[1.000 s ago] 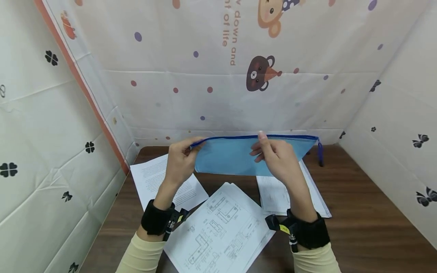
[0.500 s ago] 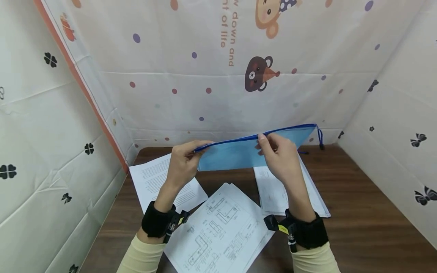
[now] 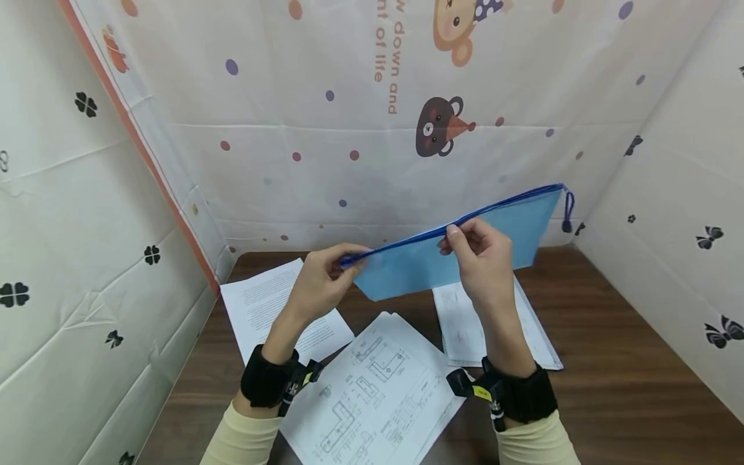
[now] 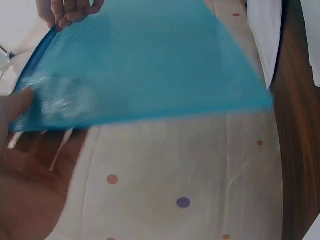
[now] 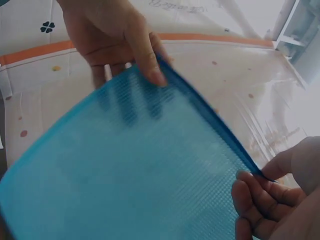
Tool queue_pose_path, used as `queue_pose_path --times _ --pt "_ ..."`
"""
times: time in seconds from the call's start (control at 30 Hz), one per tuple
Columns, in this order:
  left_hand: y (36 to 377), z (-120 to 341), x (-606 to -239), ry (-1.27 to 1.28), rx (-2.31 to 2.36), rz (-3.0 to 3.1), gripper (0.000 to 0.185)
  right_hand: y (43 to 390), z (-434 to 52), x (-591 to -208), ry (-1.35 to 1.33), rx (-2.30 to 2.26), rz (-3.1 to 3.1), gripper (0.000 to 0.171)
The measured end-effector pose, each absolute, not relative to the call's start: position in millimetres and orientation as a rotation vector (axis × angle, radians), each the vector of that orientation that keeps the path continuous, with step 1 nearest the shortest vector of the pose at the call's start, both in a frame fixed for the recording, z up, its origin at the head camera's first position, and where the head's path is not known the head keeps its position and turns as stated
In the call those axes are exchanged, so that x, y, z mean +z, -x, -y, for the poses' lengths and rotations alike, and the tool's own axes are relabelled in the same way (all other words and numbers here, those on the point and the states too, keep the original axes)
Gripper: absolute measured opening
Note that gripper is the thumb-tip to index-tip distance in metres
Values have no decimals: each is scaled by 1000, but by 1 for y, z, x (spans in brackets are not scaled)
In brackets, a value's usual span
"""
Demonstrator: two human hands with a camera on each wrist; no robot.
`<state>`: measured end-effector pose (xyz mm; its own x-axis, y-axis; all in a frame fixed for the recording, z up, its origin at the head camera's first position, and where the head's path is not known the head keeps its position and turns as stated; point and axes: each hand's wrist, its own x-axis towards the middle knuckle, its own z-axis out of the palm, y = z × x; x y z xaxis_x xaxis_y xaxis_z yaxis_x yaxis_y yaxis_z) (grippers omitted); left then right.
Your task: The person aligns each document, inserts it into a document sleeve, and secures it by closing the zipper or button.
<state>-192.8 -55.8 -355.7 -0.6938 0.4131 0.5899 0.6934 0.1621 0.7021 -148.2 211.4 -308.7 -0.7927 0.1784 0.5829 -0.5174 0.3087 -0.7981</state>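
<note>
A translucent blue zip document pouch (image 3: 407,268) with a dark blue zip edge is held up over the table, its right end higher than its left. My left hand (image 3: 322,278) grips the top left corner; in the right wrist view its thumb lies over the near face, and its fingers show through the mesh behind. Midway along the zip, my right hand (image 3: 481,258) pinches the edge between thumb and fingers, which the right wrist view shows at the zip's end section (image 5: 260,172). A blue pull cord (image 3: 568,210) dangles from the far right corner.
Sheets with technical drawings (image 3: 372,394) lie on the brown wooden table (image 3: 628,342) between the forearms. A printed text page (image 3: 261,297) is at the left, and a paper stack (image 3: 465,329) sits under the pouch at right. Patterned cloth walls (image 3: 279,187) enclose the table.
The pouch has tilted, its right end rising and its left end dropping slightly. My left hand has shifted a little right and down. My right hand keeps its pinch on the zip edge.
</note>
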Motion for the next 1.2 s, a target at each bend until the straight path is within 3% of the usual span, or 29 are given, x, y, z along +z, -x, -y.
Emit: queue_pose_path --times 0.2,0.43,0.7,1.2 --pt "188 52 -356 1166 -1570 2328 32 151 -205 -311 -353 1393 2138 22" --pt "185 41 -355 1197 -1514 2267 22 151 -193 -318 -577 1244 2248 10" --pt "183 36 -356 1269 -1449 2305 11 149 -181 -320 -809 1186 2286 10" --pt "184 34 -359 1273 -1457 2231 16 150 -181 -321 -915 1148 2236 8"
